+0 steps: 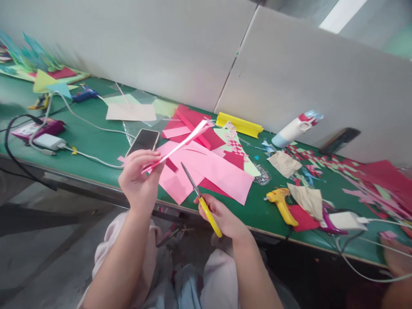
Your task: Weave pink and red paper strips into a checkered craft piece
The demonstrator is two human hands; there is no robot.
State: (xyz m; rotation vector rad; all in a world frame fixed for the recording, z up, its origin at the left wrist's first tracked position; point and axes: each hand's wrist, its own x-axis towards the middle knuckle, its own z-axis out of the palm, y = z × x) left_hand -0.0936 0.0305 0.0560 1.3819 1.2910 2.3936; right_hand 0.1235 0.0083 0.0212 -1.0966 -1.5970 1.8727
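Observation:
My left hand pinches the lower end of thin pink and white paper strips, which slant up to the right above the table. In my right hand is a pair of scissors with yellow handles; the blades look closed and point up and to the left, apart from the strips. Beneath both hands lie sheets of pink paper, overlapping red paper. A smartphone rests just behind my left hand.
A yellow glue gun lies to the right, near cloth pieces and a charger with cables. A white bottle leans by the grey partition. At left are a blue glue gun and a white adapter. Another person's hand shows at far right.

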